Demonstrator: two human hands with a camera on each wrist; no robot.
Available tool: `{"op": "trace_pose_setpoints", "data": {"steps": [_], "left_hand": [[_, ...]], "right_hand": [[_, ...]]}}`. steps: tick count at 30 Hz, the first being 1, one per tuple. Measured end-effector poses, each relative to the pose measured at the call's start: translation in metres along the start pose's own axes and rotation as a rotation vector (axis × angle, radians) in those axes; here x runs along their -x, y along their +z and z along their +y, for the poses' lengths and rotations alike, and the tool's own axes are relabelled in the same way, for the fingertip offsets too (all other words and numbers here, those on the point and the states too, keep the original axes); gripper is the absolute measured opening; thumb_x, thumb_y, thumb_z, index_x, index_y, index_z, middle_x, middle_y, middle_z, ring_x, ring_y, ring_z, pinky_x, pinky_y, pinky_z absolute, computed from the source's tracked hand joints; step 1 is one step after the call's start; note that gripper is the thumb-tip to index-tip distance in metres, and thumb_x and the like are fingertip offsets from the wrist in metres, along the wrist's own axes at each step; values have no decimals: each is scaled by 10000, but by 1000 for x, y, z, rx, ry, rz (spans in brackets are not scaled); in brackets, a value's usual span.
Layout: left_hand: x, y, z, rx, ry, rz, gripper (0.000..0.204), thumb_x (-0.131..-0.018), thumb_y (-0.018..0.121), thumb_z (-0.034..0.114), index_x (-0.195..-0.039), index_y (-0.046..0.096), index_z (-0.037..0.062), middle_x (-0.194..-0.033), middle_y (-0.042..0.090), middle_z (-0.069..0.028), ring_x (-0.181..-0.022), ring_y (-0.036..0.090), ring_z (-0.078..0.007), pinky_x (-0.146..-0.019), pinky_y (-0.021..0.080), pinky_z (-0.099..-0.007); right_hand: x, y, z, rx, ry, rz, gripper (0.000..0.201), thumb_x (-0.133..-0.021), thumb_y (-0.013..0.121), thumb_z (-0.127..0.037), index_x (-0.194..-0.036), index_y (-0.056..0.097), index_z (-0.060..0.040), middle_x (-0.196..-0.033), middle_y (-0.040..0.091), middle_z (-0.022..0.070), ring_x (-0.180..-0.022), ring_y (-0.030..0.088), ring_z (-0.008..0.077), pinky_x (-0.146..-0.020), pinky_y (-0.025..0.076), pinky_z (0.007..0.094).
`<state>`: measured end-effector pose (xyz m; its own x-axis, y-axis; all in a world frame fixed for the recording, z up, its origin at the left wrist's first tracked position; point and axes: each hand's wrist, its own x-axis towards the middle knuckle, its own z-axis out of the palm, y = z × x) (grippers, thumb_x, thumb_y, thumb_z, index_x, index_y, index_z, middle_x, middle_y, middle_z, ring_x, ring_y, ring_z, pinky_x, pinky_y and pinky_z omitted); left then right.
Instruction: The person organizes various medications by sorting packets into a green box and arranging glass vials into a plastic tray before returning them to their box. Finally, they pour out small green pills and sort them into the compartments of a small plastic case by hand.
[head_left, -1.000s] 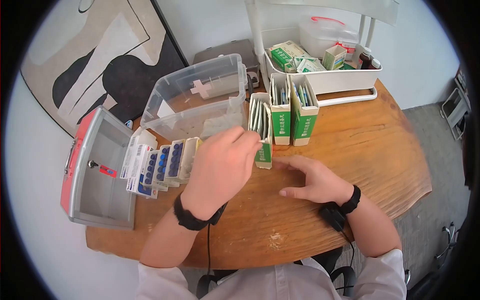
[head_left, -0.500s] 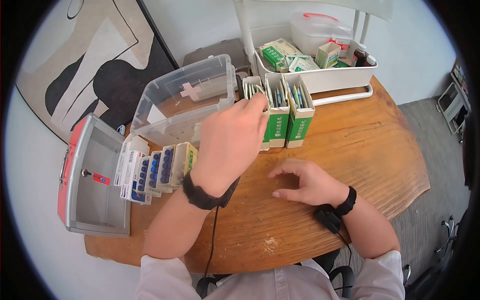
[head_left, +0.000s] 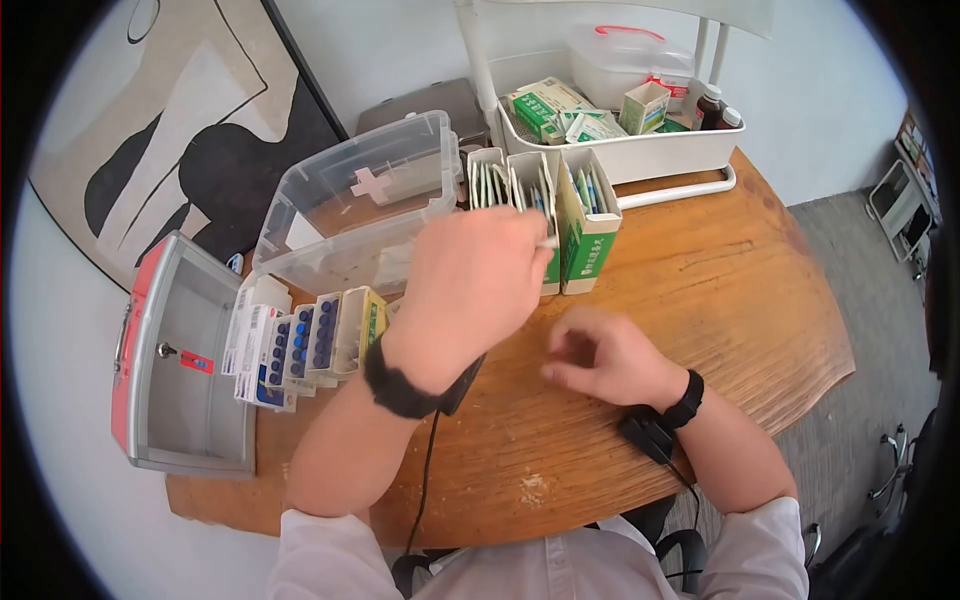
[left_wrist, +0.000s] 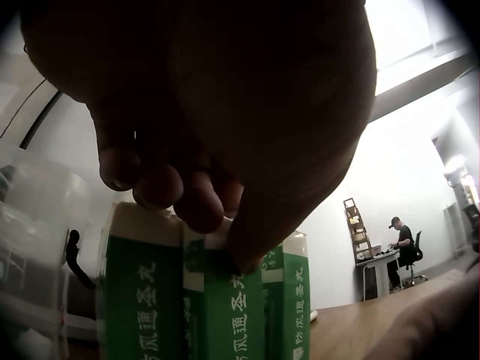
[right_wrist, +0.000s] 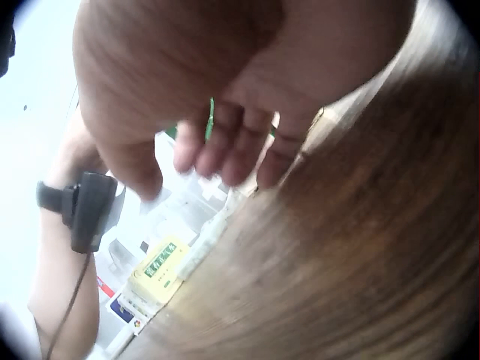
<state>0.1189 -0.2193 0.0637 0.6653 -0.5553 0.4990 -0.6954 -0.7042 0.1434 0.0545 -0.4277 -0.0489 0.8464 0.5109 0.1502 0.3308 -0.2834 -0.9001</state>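
Three narrow green and white medicine boxes stand upright in a row, tops open, with flat sachets inside. They are the left box [head_left: 487, 160], the middle box [head_left: 552, 277] and the right box [head_left: 588, 250]. My left hand [head_left: 470, 295] pinches the middle box near its top. In the left wrist view, the thumb lies against this box's green front [left_wrist: 234, 319], and the fingertips [left_wrist: 199, 206] curl down by the rims. My right hand [head_left: 615, 360] hovers low over the wooden table, fingers loosely bent and holding nothing.
Left of the hands, opened boxes of blue-capped vials [head_left: 300, 340] stand beside a red-and-silver case [head_left: 190, 400]. Behind is a clear plastic bin [head_left: 350, 235]. A white tray [head_left: 650, 155] holds more medicine boxes and brown bottles [head_left: 707, 105].
My left hand has pushed the left box back in line with the others, let it go and moved right to the middle box. The right hand stays nearly in place, fingers curling slightly more.
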Motion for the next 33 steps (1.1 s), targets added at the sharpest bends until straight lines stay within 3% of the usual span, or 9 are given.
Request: {"op": "trace_pose_setpoints", "data": {"steps": [2,3,5,7,14,20,26,29,33], "left_hand": [[21,-17,12,46,-3,-38,143,-925,818,185,-897,738,70,-753,693,-110,-684,689,-337,-635,532,-442],[35,-27,18,91,-6,-72,149,-918,832,180,-879,738,71,-748,691,-98,-671,684,-320,-619,527,-433],[70,-42,30,158,9,-71,158,-907,852,179,-863,733,84,-742,687,-83,-658,680,-302,-600,520,-419],[106,-51,38,231,17,-67,172,-895,872,179,-847,729,97,-736,683,-69,-645,675,-283,-581,512,-405],[179,-67,7,430,181,-149,271,-831,961,313,-857,753,142,-715,650,-34,-604,645,-244,-556,493,-373],[224,-77,-65,192,-127,-15,324,-853,950,331,-814,734,92,-707,663,-68,-634,674,-253,-576,498,-376],[240,-74,-70,273,-249,-193,304,-879,905,324,-845,735,74,-751,714,-101,-700,713,-294,-629,541,-414],[241,-79,-68,299,-255,-251,307,-880,897,336,-863,733,77,-735,709,-106,-722,714,-331,-666,557,-445],[235,-94,-66,255,-271,-348,347,-824,934,323,-986,739,85,-950,750,-104,-888,727,-337,-763,569,-446]], "right_hand": [[5,-1,2,18,0,382,611,-820,982,-272,-1305,694,-40,-1262,733,134,-1154,713,268,-973,571,411],[7,-5,0,16,-3,376,611,-820,982,-272,-1305,694,-40,-1262,733,134,-1154,713,268,-973,571,411],[9,-14,-17,37,-280,450,972,-714,1049,-311,-1508,563,-31,-1473,621,163,-1338,622,295,-1086,522,431],[9,-8,-37,306,-328,265,1410,-619,1078,-359,-1744,294,-32,-1669,433,231,-1545,444,398,-1260,422,499],[4,29,-53,364,-166,-187,1355,-592,1057,-367,-1716,371,-46,-1530,543,255,-1411,528,454,-1212,465,514],[-12,23,-118,913,-118,-189,1141,-633,1036,-419,-1596,544,-55,-1348,614,173,-1287,594,372,-1153,486,478],[-37,54,-196,1443,-272,-218,1024,-680,997,-341,-1569,571,-64,-1291,630,127,-1276,592,310,-1168,462,457],[-48,57,-211,1470,-164,-228,1001,-646,995,-295,-1546,605,-94,-1382,621,159,-1337,577,365,-1173,472,521],[-38,42,-217,1433,-104,-188,1024,-616,1001,-287,-1545,609,-104,-1391,625,154,-1338,581,358,-1172,485,507]]}}
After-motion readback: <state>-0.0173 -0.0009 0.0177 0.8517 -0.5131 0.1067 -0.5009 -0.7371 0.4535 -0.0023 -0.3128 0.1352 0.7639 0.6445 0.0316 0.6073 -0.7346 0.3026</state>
